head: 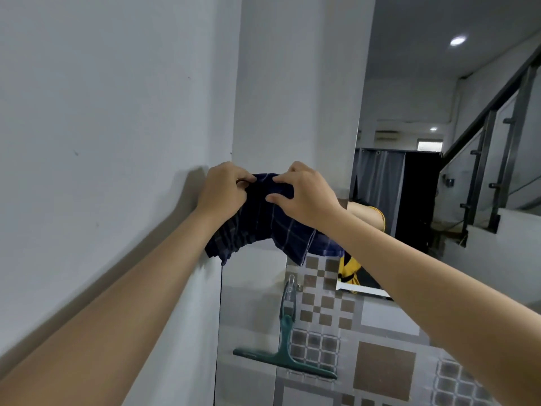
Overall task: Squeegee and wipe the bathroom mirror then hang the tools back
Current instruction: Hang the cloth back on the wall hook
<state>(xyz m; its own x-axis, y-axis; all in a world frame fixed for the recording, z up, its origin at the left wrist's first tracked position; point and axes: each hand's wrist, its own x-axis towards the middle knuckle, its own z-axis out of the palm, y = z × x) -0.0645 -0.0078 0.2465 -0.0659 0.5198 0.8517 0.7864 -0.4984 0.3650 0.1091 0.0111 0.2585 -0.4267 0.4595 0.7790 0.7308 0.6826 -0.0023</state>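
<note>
High against the white wall corner (234, 92), beside the mirror (409, 142): dark blue checked cloth (263, 221) pinched at its top edge by left hand (221, 189) and right hand (304, 194), fingers curled closed on the fabric. Below, nearer, green squeegee (285, 351) hung from a hook (290, 284) on the patterned tile wall (383, 370).

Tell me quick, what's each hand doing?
Left hand: closed, pinching the cloth.
Right hand: closed, pinching the same cloth.
</note>
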